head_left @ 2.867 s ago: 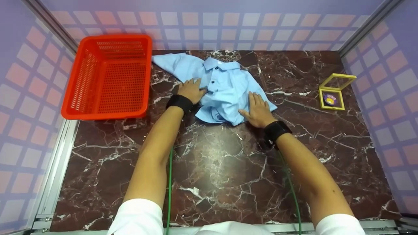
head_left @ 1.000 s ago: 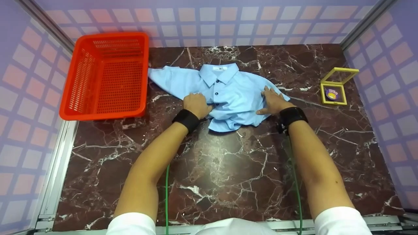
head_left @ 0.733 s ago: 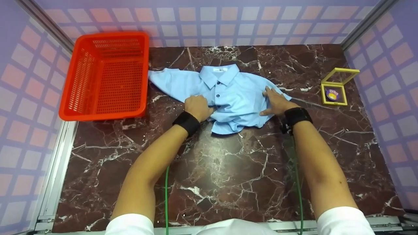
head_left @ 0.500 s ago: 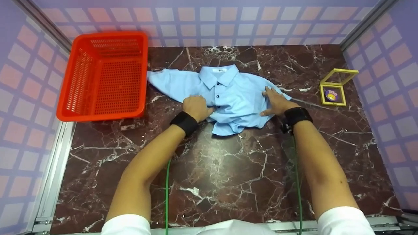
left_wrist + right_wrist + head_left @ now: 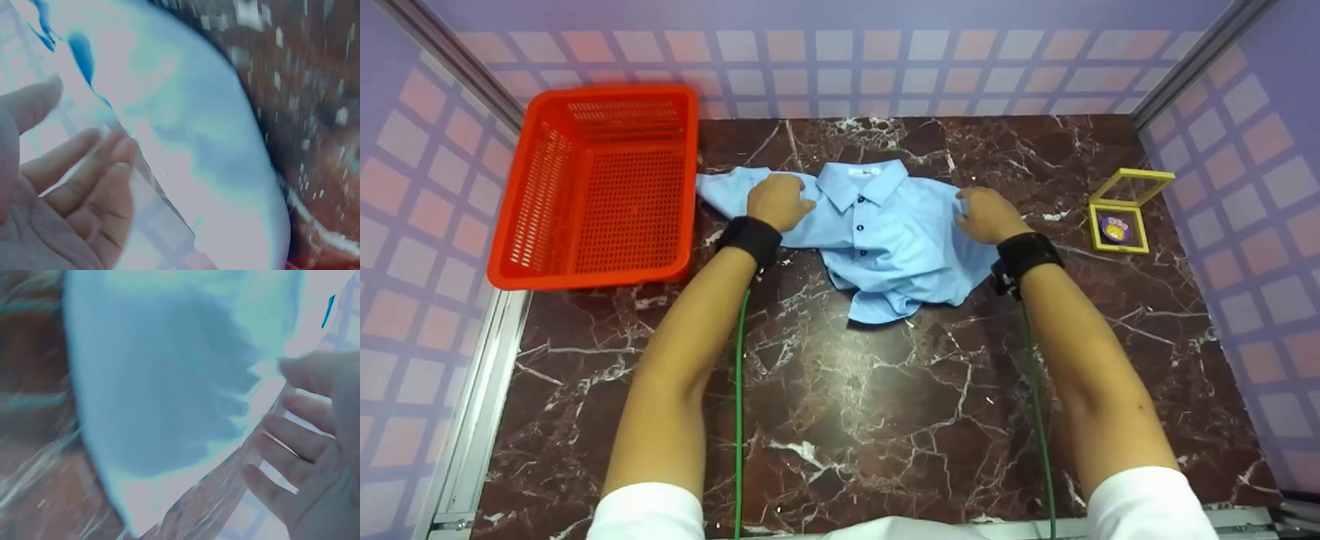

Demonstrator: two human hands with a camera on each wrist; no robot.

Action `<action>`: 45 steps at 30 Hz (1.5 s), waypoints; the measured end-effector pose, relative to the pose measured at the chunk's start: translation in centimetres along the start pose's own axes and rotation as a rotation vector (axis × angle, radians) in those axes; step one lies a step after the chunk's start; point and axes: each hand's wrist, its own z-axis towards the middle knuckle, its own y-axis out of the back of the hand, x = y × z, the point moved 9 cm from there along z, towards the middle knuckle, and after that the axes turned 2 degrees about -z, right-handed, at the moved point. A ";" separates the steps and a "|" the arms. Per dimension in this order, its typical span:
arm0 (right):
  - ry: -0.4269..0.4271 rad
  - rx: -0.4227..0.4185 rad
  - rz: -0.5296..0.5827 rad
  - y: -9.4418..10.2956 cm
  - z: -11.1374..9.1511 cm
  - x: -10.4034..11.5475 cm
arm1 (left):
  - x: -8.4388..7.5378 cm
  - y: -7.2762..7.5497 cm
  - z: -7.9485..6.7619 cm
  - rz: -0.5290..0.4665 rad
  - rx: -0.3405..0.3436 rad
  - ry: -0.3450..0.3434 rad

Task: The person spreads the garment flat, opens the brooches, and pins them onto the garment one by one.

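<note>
A light blue collared shirt (image 5: 896, 232) with dark buttons lies front up on the dark marbled table, its collar toward the back wall and its lower part bunched. My left hand (image 5: 777, 202) hovers over the sleeve at the left. In the left wrist view that hand's loosely bent fingers (image 5: 115, 185) and thumb stand apart, with no cloth between them. Over the other sleeve is my right hand (image 5: 991, 215). The right wrist view shows its fingers (image 5: 287, 433) spread and relaxed beside the sleeve's edge; whether the thumb tip touches the cloth I cannot tell.
A red plastic basket (image 5: 682, 247) stands at the left, close to the left sleeve's end. At the right sits a small yellow frame box (image 5: 1140, 241) with its lid up and a round purple badge inside. Green cables (image 5: 740, 375) trail from both wristbands.
The shirt was spread wider and shifted toward me earlier. Since half a second ago, my left hand has left the shirt front and moved up-left over the sleeve; my right hand has moved slightly back.
</note>
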 end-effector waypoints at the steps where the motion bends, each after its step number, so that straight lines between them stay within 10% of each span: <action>1: -0.013 -0.019 0.010 0.1 0.4 0.3 | 0.1 0.2 0.4 0.004 -0.018 -0.006; 10: -0.019 -0.004 0.090 -1.5 2.9 3.4 | -1.6 -3.0 2.0 0.169 0.123 -0.095; 20: 0.023 0.030 0.113 -1.1 4.2 5.4 | -1.3 -3.6 2.3 -0.003 0.142 -0.082; 32: 0.197 -0.332 0.242 2.0 2.8 6.3 | -1.2 -4.4 2.3 -0.076 0.272 -0.047; 45: 0.317 -0.388 0.274 2.7 2.1 7.0 | -1.2 -4.1 3.7 -0.135 0.231 -0.063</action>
